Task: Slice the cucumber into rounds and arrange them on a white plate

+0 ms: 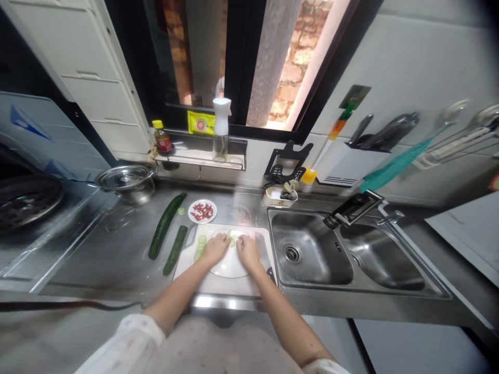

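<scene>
My left hand point(217, 249) and my right hand point(248, 251) are over a white plate point(230, 269), with closed fingers pinching thin cucumber slices at its far edge. A few pale green cucumber slices point(233, 242) lie between the fingertips. The plate rests on a white cutting board point(237, 287). Left of my left hand, a row of overlapping cut slices point(200, 248) lies on the board. A knife with a dark handle point(270, 274) lies along the board's right side, partly hidden by my right arm.
Left of the board lie a whole cucumber point(166, 227) and a cut cucumber piece point(175, 250). Behind it is a small plate of chopped red pieces point(202, 211). A double sink point(312, 249) with a black tap point(353, 210) is on the right. A lidded metal pot point(127, 182) stands far left.
</scene>
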{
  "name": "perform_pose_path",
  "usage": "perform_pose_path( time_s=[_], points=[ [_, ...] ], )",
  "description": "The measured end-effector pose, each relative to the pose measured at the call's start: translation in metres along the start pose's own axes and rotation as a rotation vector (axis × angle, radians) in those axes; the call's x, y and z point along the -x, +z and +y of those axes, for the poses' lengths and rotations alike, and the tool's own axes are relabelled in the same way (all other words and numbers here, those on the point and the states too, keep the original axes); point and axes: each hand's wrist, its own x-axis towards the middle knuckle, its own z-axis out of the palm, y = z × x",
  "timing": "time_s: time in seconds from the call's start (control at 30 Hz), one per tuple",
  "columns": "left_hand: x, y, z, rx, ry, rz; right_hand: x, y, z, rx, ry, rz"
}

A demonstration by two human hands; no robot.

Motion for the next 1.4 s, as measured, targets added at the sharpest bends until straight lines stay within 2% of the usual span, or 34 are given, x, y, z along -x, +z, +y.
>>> perform_pose_path(
  time_s=[0.27, 0.43, 0.63, 0.8, 1.03, 1.23, 1.4],
  points=[
    [0.011, 0.011, -0.01, 0.14, -0.088, 0.165, 0.005, -0.003, -0.001, 0.046, 0.004, -0.045],
    [0.019, 0.011, -0.012, 0.196, -0.128, 0.241, 0.01, -0.001, -0.004, 0.04, -0.028, -0.049],
    [0.045, 0.018, -0.005, 0.325, -0.208, 0.358, 0.025, -0.002, 0.0, 0.008, -0.019, -0.04],
    [0.076, 0.031, -0.004, 0.418, -0.233, 0.354, 0.045, -0.003, 0.007, -0.017, -0.013, -0.027],
    [0.107, 0.039, -0.025, 0.395, -0.481, 0.347, 0.07, -0.003, 0.011, -0.104, -0.047, 0.045],
    [0.114, 0.04, -0.047, 0.328, -0.626, 0.335, 0.076, -0.005, 0.009, -0.137, -0.043, 0.064],
    [0.11, 0.036, -0.049, 0.269, -0.705, 0.26, 0.076, -0.005, 0.009, -0.118, -0.047, 0.071]
  ],
)
